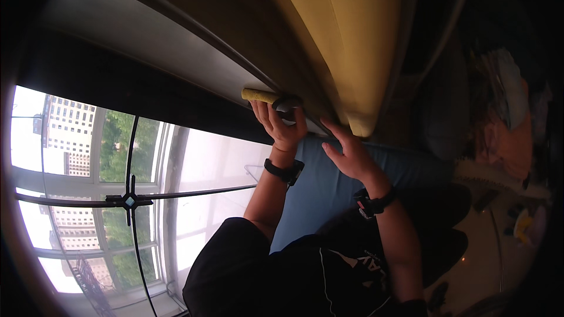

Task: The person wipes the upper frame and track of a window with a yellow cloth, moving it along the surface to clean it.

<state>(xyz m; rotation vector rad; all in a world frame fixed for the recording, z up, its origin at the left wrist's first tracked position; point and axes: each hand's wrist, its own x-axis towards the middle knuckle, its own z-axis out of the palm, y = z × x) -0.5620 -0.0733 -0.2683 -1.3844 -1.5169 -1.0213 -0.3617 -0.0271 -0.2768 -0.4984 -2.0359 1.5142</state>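
Observation:
My left hand grips a yellow, sponge-like pad with a dark, rounded piece at its right end, possibly a handle. The pad lies against the lower part of a grey, smooth panel, beside its long dark edge strip. Fingers extended and thumb apart, my right hand holds nothing that I can see. Its index fingertip is near or on the dark edge, left of the lower end of a yellow-brown panel; contact is unclear. Each wrist wears a black band.
Blue fabric spreads below my hands. At left, a window with dark bars looks onto buildings and trees. Orange and grey cloths are heaped at right, above a pale floor with small items on it.

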